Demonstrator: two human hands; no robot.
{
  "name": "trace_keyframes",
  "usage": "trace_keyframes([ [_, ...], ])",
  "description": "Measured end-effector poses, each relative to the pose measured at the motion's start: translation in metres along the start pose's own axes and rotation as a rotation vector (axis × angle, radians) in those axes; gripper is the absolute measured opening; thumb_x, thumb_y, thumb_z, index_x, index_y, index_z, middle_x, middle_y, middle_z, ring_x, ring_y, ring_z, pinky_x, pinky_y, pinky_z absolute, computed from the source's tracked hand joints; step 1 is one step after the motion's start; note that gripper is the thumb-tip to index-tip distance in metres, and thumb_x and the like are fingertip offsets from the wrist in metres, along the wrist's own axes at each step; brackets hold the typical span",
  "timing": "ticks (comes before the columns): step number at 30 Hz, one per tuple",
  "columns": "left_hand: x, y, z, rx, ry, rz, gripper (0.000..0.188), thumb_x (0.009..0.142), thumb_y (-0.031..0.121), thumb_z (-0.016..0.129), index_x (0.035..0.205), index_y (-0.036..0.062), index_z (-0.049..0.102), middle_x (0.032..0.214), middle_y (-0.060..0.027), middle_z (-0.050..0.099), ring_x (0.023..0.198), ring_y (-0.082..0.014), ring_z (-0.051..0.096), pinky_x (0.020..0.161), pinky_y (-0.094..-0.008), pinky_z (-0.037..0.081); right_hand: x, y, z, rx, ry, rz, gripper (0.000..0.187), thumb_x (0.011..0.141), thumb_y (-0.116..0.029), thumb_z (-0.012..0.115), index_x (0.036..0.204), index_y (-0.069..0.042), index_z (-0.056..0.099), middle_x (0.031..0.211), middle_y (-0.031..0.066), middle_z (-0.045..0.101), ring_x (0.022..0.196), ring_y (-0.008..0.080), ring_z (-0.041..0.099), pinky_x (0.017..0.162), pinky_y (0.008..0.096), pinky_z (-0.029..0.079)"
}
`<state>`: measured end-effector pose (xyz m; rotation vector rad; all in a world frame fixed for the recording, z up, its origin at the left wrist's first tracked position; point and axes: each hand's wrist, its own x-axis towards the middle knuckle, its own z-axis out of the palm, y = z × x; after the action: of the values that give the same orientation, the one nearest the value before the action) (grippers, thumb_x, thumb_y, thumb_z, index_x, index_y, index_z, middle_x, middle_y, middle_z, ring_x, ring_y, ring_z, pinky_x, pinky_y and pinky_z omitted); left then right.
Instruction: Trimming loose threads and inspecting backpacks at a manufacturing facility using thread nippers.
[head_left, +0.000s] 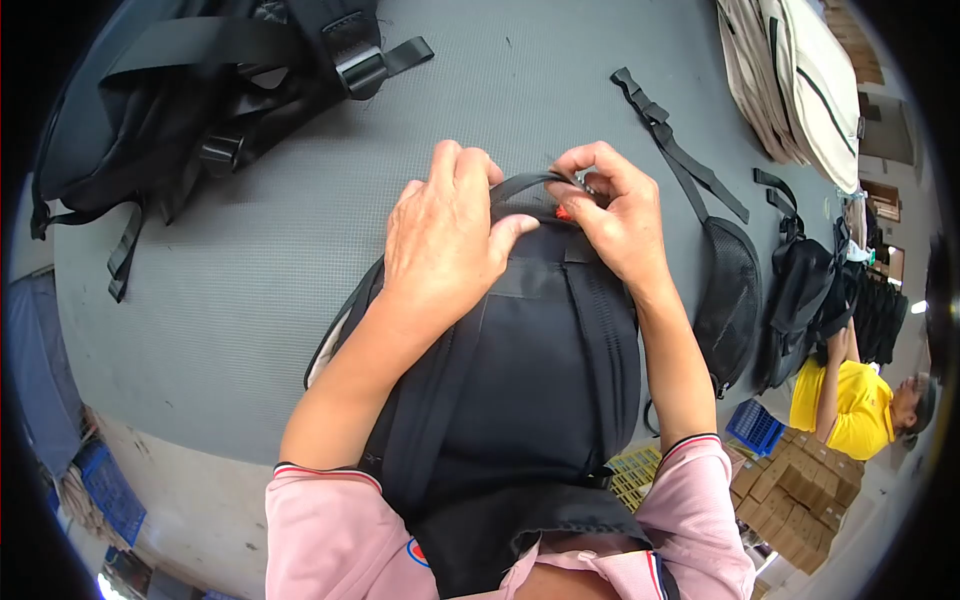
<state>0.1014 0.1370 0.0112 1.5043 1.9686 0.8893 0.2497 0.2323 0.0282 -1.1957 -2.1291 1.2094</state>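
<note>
A black backpack [530, 370] lies in front of me on the grey table, its padded straps running toward my body. At its far end a black webbing loop [525, 183] arches up between my hands. My left hand [445, 230] is closed, fingers curled around the loop's left end, thumb stretched toward the backpack's edge. Thumb and fingers of my right hand [618, 205] pinch the loop's right end. Something small and red [563, 213] shows under the right fingertips, with a bit of metal near it; its kind is mostly hidden.
Another black backpack [200, 100] with straps and buckles lies at the far left. Cream bags [790, 80] stand at the far right. A black mesh-sided bag [730, 300] and more black bags [800, 290] line the right. Beyond, a person in yellow [845, 405] works near cardboard boxes [800, 490].
</note>
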Motion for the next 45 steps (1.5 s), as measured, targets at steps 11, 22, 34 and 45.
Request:
trace_keyframes([
  [11, 0.018, -0.033, -0.01, -0.681, -0.422, -0.178, 0.01, 0.075, 0.002, 0.063, 0.085, -0.0014, 0.064, 0.073, -0.0069, 0.062, 0.07, -0.0149, 0.06, 0.063, -0.0291, 0.047, 0.024, 0.032, 0.008, 0.097, -0.24, 0.243, 0.015, 0.074, -0.013, 0.07, 0.084, -0.003, 0.066, 0.07, 0.0087, 0.063, 0.063, 0.0169, 0.058, 0.061, 0.029, 0.045],
  [22, 0.024, -0.039, -0.018, -0.942, -0.499, -0.26, 0.014, 0.077, 0.0, 0.064, 0.09, -0.0004, 0.061, 0.081, -0.0045, 0.064, 0.075, -0.0084, 0.06, 0.071, -0.0202, 0.048, -0.024, -0.013, 0.005, -0.582, 0.096, -0.498, 0.025, 0.067, -0.01, 0.073, 0.089, -0.01, 0.062, 0.082, 0.0033, 0.054, 0.061, 0.0185, 0.054, 0.052, 0.0295, 0.043],
  [34, 0.024, -0.038, -0.016, -0.89, -0.494, -0.282, 0.013, 0.079, -0.002, 0.064, 0.091, -0.0014, 0.061, 0.08, -0.0024, 0.062, 0.074, -0.0072, 0.059, 0.071, -0.0192, 0.049, -0.022, -0.012, 0.007, -0.658, 0.182, -0.679, 0.024, 0.065, -0.007, 0.074, 0.088, -0.008, 0.065, 0.074, 0.0045, 0.055, 0.062, 0.0193, 0.056, 0.056, 0.0299, 0.046],
  [45, 0.022, -0.036, -0.015, -0.917, -0.437, -0.309, 0.014, 0.077, -0.002, 0.064, 0.091, -0.003, 0.063, 0.078, -0.0045, 0.062, 0.071, -0.0094, 0.057, 0.066, -0.0216, 0.048, -0.023, -0.005, 0.011, -0.649, 0.181, -0.672, 0.024, 0.066, -0.01, 0.073, 0.088, -0.009, 0.064, 0.074, 0.0026, 0.053, 0.055, 0.0175, 0.05, 0.049, 0.028, 0.04],
])
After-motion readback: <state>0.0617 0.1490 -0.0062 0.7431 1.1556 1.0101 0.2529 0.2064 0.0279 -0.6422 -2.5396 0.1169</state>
